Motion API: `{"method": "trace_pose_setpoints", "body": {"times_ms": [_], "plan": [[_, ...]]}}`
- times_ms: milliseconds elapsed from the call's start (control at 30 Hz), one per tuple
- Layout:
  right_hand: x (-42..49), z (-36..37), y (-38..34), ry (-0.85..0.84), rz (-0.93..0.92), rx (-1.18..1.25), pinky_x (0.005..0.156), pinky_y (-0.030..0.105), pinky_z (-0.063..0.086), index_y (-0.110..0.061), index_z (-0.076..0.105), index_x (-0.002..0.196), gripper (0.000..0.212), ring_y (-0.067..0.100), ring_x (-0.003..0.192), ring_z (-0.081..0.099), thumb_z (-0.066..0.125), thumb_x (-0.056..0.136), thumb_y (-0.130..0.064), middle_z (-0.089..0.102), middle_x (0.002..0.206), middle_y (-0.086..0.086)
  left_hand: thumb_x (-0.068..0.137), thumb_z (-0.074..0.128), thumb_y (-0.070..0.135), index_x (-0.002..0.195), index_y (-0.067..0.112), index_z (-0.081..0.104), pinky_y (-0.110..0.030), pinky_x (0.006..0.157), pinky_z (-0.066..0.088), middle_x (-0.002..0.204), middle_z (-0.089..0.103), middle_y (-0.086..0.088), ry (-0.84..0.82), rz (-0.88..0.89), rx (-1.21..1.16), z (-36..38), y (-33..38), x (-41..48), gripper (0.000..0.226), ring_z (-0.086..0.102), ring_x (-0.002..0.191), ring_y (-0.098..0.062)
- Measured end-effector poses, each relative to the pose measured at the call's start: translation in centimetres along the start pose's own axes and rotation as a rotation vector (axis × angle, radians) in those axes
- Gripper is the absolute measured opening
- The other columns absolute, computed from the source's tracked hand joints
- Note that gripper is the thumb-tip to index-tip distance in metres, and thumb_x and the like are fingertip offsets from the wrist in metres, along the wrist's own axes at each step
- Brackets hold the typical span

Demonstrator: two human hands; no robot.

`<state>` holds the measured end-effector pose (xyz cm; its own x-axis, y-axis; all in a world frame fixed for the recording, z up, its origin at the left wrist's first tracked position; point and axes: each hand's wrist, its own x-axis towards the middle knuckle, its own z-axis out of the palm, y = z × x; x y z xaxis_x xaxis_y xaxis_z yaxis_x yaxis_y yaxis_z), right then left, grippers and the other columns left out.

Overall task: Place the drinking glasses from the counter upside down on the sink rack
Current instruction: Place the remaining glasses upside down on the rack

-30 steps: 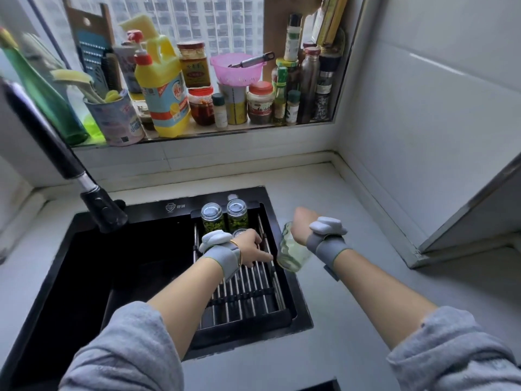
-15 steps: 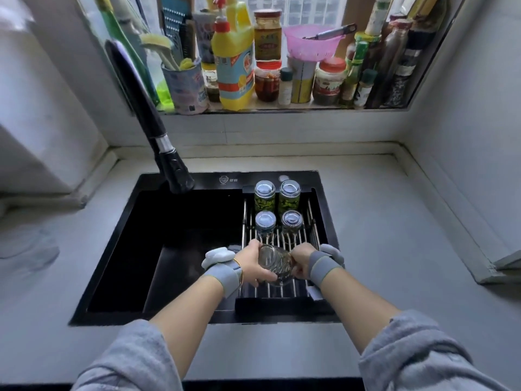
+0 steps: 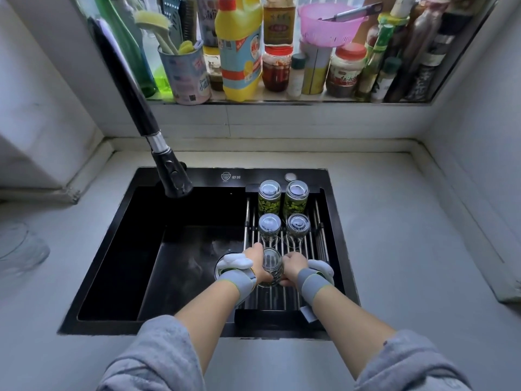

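Over the near part of the metal-rod sink rack, a clear drinking glass is held upside down between both hands, its base facing up and its rim at the rods; whether the rim rests on them cannot be told. The left hand is wrapped around the glass's left side, its fingers curled along the lower wall. The right hand is pressed against the right side, with fingers closed on the glass. A grey wrist strap with a white block is worn on each forearm.

Farther back on the rack, four glasses are already set upside down in two pairs: two tall green-patterned glasses at the far end, and two shorter clear glasses just in front of them. The rack is laid across the right side of the black rectangular sink, which is sunk into the grey tabletop. A black pull-out faucet is angled over the sink's back left corner.
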<state>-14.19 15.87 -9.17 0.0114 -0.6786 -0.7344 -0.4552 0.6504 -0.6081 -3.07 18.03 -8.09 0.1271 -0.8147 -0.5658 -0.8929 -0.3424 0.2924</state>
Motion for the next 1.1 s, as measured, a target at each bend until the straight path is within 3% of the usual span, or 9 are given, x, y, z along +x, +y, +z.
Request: {"method": "trace_pose_setpoints", "body": {"times_ms": [300,400,500,600,800,867,933,1033,1100], "plan": [[1.4,-0.3,-0.3,-0.019,-0.014,-0.100,0.054,0.027,0.041,-0.016,0.038,0.069,0.033,0.014,0.055,0.042,0.036,0.100,-0.008,0.039,0.067,0.002,0.082,0.071,0.029,0.124,0.000,0.033,-0.034,0.072,0.048,0.093,0.054,-0.008,-0.034,-0.090,-0.040,0.4,0.8,1.7,0.064,0.054,0.082,-0.024],[1.5,-0.2,-0.6,-0.018,-0.022,-0.092,0.054,0.029,0.041,-0.008,0.051,0.093,0.018,0.015,0.054,0.040,0.035,0.101,-0.007,0.039,0.066,0.002,0.083,0.071,0.024,0.124,0.000,0.036,-0.034,0.076,0.048,0.108,0.061,-0.014,-0.028,-0.080,-0.069,0.4,0.8,2.0,0.059,0.062,0.096,-0.028],[1.5,-0.1,-0.7,-0.014,-0.017,-0.091,0.058,0.032,0.043,0.002,0.053,0.123,0.031,0.015,0.054,0.040,0.035,0.101,-0.007,0.039,0.065,0.002,0.082,0.071,0.025,0.122,0.001,0.040,-0.036,0.082,0.051,0.117,0.062,-0.016,-0.019,-0.072,-0.054,0.1,0.8,2.0,0.055,0.063,0.106,-0.030],[1.4,0.0,-0.8,-0.009,-0.023,-0.133,0.066,0.034,0.044,0.012,0.048,0.130,0.037,0.015,0.054,0.039,0.035,0.100,-0.006,0.038,0.065,0.003,0.082,0.070,0.025,0.120,0.001,0.041,-0.037,0.083,0.051,0.117,0.063,-0.016,-0.014,-0.078,-0.042,0.2,0.5,2.1,0.053,0.063,0.105,-0.031],[1.1,0.2,-0.7,0.015,-0.036,-0.204,0.076,0.037,0.049,0.011,0.049,0.128,0.037,0.020,0.057,0.047,0.036,0.100,-0.009,0.059,0.082,0.015,0.087,0.065,0.022,0.121,-0.001,0.043,-0.036,0.083,0.048,0.114,0.062,-0.016,0.039,-0.080,-0.080,0.1,0.3,1.8,0.047,0.062,0.103,-0.031],[0.3,0.0,-1.1,0.050,-0.055,-0.323,0.089,0.041,0.051,0.010,0.053,0.125,0.036,0.032,0.080,0.061,0.039,0.098,-0.010,0.064,0.116,0.025,0.085,0.066,0.023,0.115,0.001,0.044,-0.034,0.075,0.044,0.102,0.060,-0.012,0.054,-0.079,-0.073,-0.2,0.0,1.9,0.043,0.058,0.087,-0.025],[-0.5,-0.3,-1.9,0.138,-0.092,-0.498,0.094,0.040,0.048,0.006,0.055,0.123,0.034,0.036,0.108,0.061,0.043,0.096,-0.010,0.061,0.125,0.021,0.085,0.064,0.021,0.110,0.006,0.044,-0.031,0.071,0.041,0.095,0.058,-0.008,0.095,-0.086,-0.043,-0.7,-0.5,1.7,0.036,0.054,0.081,-0.023],[-2.5,-0.4,-3.9,0.204,-0.181,-0.712,0.070,0.030,0.048,-0.002,0.054,0.094,0.011,0.023,0.077,0.059,0.045,0.095,-0.009,0.061,0.095,0.010,0.091,0.054,0.014,0.121,0.001,0.044,-0.036,0.079,0.045,0.112,0.062,-0.015,0.113,-0.094,-0.065,-1.6,-1.4,1.5,0.034,0.062,0.099,-0.031],[-2.9,0.5,-5.0,0.191,-0.265,-0.781,0.058,0.028,0.037,-0.010,0.038,0.066,0.030,0.015,0.056,0.042,0.044,0.095,-0.008,0.046,0.069,0.003,0.090,0.053,0.014,0.121,0.001,0.044,-0.038,0.085,0.051,0.111,0.063,-0.014,0.124,-0.087,-0.101,-2.2,-1.9,1.3,0.034,0.063,0.100,-0.033]]}}
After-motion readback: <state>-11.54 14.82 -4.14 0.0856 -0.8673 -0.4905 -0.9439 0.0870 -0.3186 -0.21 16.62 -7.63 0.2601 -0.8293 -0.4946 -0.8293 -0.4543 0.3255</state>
